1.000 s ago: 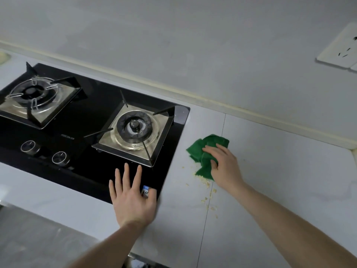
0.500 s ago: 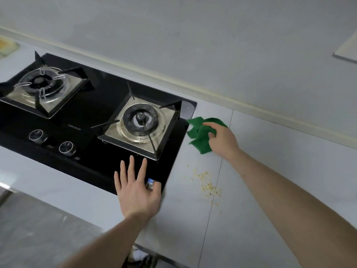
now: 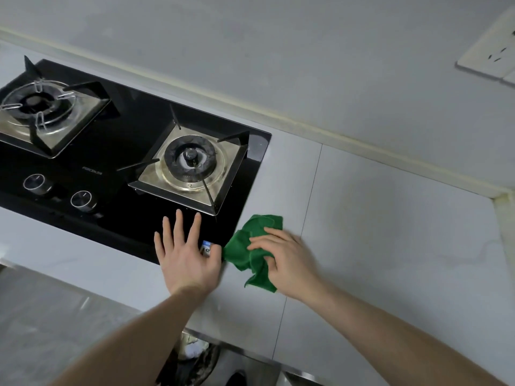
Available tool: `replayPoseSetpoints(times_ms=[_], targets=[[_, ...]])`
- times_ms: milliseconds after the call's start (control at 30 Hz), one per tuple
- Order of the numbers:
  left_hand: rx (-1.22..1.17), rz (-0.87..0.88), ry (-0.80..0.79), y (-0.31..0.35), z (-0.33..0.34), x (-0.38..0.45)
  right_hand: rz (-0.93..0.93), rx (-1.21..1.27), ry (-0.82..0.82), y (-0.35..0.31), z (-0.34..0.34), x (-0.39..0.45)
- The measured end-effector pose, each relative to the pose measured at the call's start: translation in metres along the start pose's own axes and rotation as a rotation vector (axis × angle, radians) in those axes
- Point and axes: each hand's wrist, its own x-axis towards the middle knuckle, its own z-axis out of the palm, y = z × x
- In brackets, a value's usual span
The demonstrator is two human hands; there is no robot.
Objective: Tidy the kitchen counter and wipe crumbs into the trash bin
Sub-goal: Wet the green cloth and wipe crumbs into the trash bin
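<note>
The right hand (image 3: 287,260) presses a crumpled green cloth (image 3: 252,252) flat against the pale counter (image 3: 390,246), fingers spread over it with the thumb tucked at its near edge, so it holds the cloth down more than it grips it. Half a second ago that cloth was up near the far corner of the hob; it has now been dragged back toward the front edge, and the scatter of yellowish crumbs that lay on the counter then is no longer to be seen, most likely gathered under or ahead of the cloth. The left hand (image 3: 186,257) lies open and empty, palm down with fingers fanned, on the near corner of the black gas hob (image 3: 133,218), just beside the cloth, much where it was before. Below the counter's edge, between the two forearms, the dark mouth of a trash bin (image 3: 195,358) shows, so I'd judge the sweep is nearly at the drop
</note>
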Motion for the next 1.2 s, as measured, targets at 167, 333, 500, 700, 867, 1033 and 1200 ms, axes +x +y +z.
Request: replayPoseSetpoints(times_ms=[167, 333, 500, 700, 867, 1033, 1200], targets=[[-0.015, -0.005, -0.042, 0.001, -0.004, -0.002, -0.012, 0.068, 0.028, 0.024, -0.045, 0.008], [-0.022, -0.005, -0.047, 0.003, -0.005, -0.002, 0.152, 0.036, 0.388, 0.084, -0.109, 0.035], [-0.026, -0.007, -0.035, 0.003, -0.005, -0.002, 0.58, 0.098, 0.233, 0.143, -0.109, 0.059], [-0.031, -0.009, -0.034, 0.003, -0.004, -0.002, 0.473, -0.008, 0.346, 0.118, -0.041, 0.036], [-0.04, -0.004, -0.026, 0.002, -0.004, -0.001, 0.327, -0.054, 0.314, 0.084, -0.007, -0.012], [-0.051, -0.011, -0.018, 0.004, -0.003, -0.002, 0.343, -0.06, 0.334, 0.028, 0.022, -0.04], [-0.062, -0.001, -0.021, 0.003, -0.005, -0.002, 0.094, -0.028, 0.187, -0.034, 0.063, -0.063]])
